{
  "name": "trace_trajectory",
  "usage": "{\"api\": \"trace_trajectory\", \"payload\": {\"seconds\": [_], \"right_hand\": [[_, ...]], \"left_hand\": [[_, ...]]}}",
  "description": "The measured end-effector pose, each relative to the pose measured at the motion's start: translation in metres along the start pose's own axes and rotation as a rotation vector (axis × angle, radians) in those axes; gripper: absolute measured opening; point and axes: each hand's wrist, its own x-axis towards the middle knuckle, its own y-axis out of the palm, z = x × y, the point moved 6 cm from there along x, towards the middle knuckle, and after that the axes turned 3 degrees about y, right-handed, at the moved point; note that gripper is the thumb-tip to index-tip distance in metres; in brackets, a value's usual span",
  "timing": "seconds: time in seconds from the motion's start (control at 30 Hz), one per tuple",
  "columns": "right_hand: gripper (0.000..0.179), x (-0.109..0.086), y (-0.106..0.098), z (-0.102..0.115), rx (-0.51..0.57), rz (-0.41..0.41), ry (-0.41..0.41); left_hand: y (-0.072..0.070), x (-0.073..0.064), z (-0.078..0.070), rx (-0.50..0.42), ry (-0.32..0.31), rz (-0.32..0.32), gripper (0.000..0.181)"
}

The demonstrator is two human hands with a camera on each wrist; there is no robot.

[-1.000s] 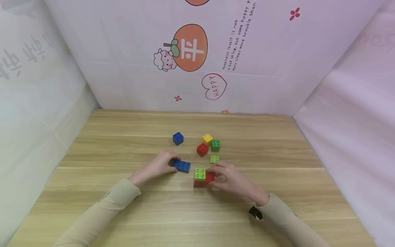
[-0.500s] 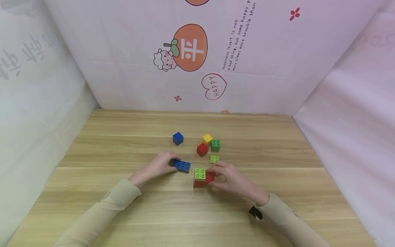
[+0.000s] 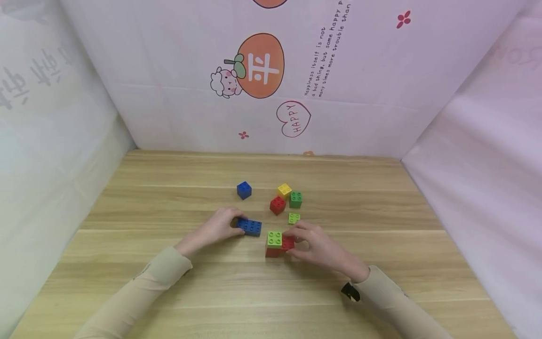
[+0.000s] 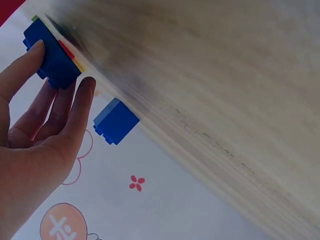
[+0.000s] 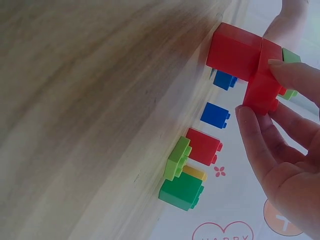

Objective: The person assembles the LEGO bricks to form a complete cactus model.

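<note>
My left hand (image 3: 219,226) pinches the near end of a long blue brick (image 3: 252,228) between thumb and fingers, low over the table. In the left wrist view the thumb (image 4: 36,52) lies on its studded side. My right hand (image 3: 318,246) grips the free end of a red brick (image 3: 288,243), part of a small stack. The right wrist view shows this red brick (image 5: 263,90) set on another red brick (image 5: 235,50), jutting out past it. A light green brick (image 3: 274,238) sits on top, beside my right fingertips.
Beyond the hands stand a blue brick (image 3: 244,190), a yellow brick (image 3: 284,190), a red brick (image 3: 277,205) and a green brick (image 3: 295,199). A thin light green brick (image 3: 294,218) lies just past my right fingers. White printed sheets (image 3: 360,94) wall the wooden table (image 3: 254,301).
The long blue brick has turned very slightly in my left hand. My right hand and the stack stay where they were.
</note>
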Motion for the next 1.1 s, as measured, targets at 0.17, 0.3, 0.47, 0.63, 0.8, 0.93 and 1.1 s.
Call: {"api": "trace_trajectory", "payload": {"seconds": [0.17,0.3,0.47,0.63,0.8,0.93,1.1], "right_hand": [[0.035,0.000,0.000,0.000,-0.007,-0.008,-0.010],[0.036,0.000,0.000,0.000,-0.014,-0.013,-0.012],[0.036,0.000,-0.001,0.001,-0.024,-0.010,-0.009],[0.036,-0.001,-0.001,0.000,-0.018,-0.005,-0.004],[0.037,0.000,-0.001,0.000,-0.008,-0.002,-0.002],[0.037,0.000,-0.002,0.001,-0.012,-0.001,-0.001],[0.037,-0.001,-0.001,0.001,-0.021,0.006,0.002]], "left_hand": [[-0.004,-0.002,-0.002,-0.035,-0.008,-0.019,0.034],[-0.008,-0.004,-0.007,-0.048,0.007,-0.036,0.033],[-0.012,-0.005,-0.012,-0.047,0.045,-0.054,0.032],[-0.015,-0.005,-0.017,-0.043,0.082,-0.070,0.032],[-0.018,-0.004,-0.020,-0.044,0.093,-0.090,0.031],[-0.021,-0.005,-0.023,-0.040,0.100,-0.105,0.031],[-0.025,-0.007,-0.029,-0.051,0.108,-0.120,0.033]]}}
